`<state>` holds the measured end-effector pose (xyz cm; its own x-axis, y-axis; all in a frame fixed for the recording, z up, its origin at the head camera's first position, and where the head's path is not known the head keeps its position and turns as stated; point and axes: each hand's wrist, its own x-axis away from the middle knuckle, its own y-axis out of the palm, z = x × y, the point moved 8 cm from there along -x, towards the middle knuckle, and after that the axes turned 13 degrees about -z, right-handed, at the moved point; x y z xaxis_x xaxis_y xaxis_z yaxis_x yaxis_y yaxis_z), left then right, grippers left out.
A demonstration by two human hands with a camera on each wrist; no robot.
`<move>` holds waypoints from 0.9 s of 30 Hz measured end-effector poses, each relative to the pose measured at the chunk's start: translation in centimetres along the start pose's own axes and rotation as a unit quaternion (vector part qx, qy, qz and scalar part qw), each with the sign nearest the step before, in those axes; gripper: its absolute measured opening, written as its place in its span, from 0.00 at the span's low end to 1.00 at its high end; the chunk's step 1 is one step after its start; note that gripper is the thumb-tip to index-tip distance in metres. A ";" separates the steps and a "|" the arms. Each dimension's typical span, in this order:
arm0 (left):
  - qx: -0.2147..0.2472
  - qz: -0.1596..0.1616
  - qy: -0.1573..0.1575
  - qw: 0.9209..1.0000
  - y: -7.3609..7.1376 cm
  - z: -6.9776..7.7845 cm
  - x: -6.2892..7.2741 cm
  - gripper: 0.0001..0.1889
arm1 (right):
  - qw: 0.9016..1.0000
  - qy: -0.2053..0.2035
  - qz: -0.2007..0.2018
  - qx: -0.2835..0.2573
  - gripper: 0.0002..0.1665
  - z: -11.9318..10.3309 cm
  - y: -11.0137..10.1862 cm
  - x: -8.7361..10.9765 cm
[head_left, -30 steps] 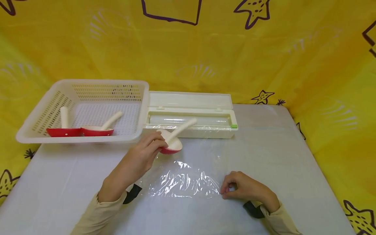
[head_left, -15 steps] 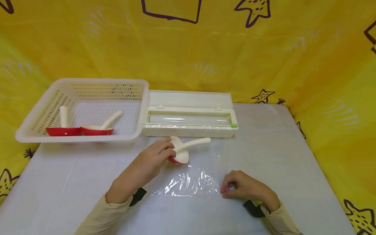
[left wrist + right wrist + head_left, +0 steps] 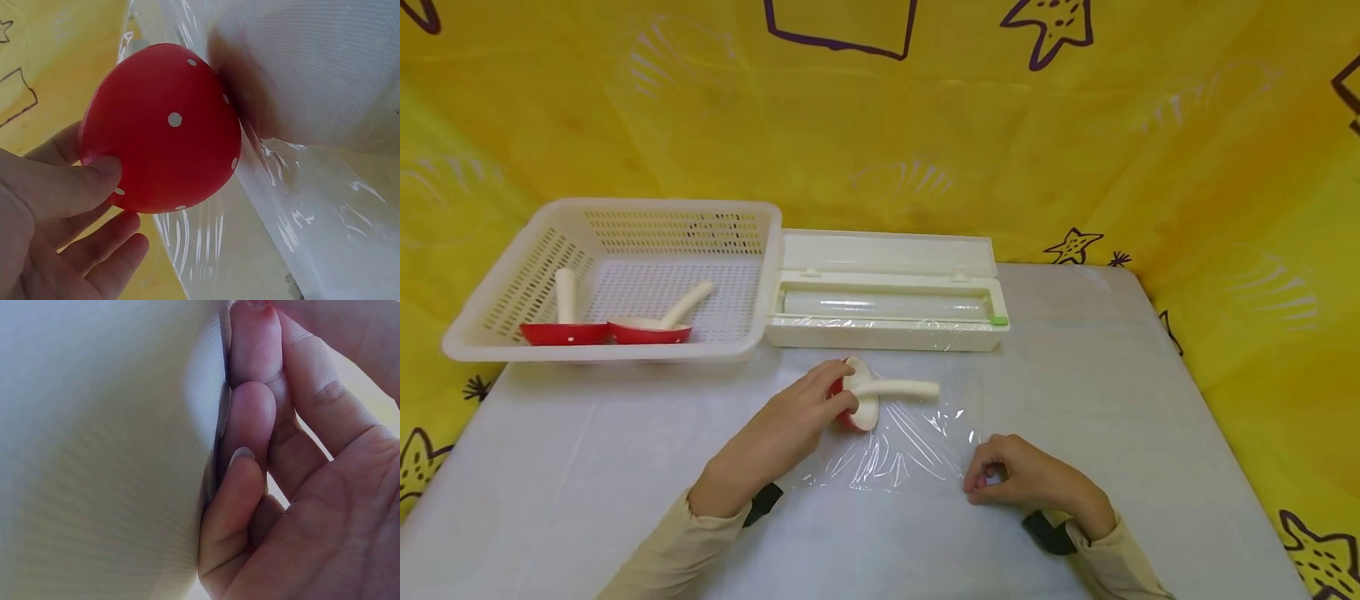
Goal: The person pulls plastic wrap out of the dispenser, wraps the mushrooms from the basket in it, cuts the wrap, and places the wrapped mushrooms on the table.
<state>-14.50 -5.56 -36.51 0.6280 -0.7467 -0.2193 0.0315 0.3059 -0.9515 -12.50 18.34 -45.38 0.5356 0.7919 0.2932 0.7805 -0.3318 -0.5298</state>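
My left hand (image 3: pixel 786 429) pinches the cap of a toy mushroom (image 3: pixel 867 404) between thumb and fingers. In the left wrist view its red cap with white dots (image 3: pixel 162 134) faces the camera; the cream stem points right in the head view. Under and around it, clear plastic wrap (image 3: pixel 898 454) spreads from the wrap box (image 3: pixel 887 336) toward me. At the sheet's near right corner, my right hand (image 3: pixel 1026 475) pinches the wrap against the table, fingertips low on the cloth. The right wrist view shows its curled fingers (image 3: pixel 250 419) against the white surface.
A cream perforated basket (image 3: pixel 756 333) at the left holds two more red-capped toy mushrooms (image 3: pixel 647 335). The wrap box stands beside it, lid up, its roll (image 3: pixel 887 305) showing and a green slider (image 3: pixel 998 320) at its right end. A yellow printed cloth (image 3: pixel 880 125) rises behind the table.
My left hand has brought the mushroom nearer and rightward, from by the box down to the wrap; its stem has swung level. The wrap's creases have shifted. My right hand stays put.
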 end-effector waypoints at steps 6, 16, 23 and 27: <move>0.009 -0.013 -0.007 1.000 0.0 0.0 -0.1 0.18 | 1.000 -0.004 0.003 0.002 0.03 -0.1 -0.1 0.0; 0.046 -0.063 -0.084 0.993 -0.1 -2.1 0.7 0.28 | 1.000 -0.004 -0.002 -0.006 0.03 -0.3 0.0 0.0; 0.114 -0.113 -0.119 0.980 -0.7 -3.6 1.7 0.26 | 1.000 -0.003 -0.002 -0.008 0.03 -0.3 0.0 0.0; 0.132 -0.146 -0.142 0.970 -1.1 -4.0 2.4 0.22 | 1.000 0.005 -0.004 -0.011 0.03 -0.2 0.0 0.2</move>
<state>-16.10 -10.03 -36.84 0.7493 -0.6437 0.1555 0.4153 0.2740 -0.8674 -12.36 18.37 -45.19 0.5325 0.7891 0.3063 0.7917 -0.3363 -0.5100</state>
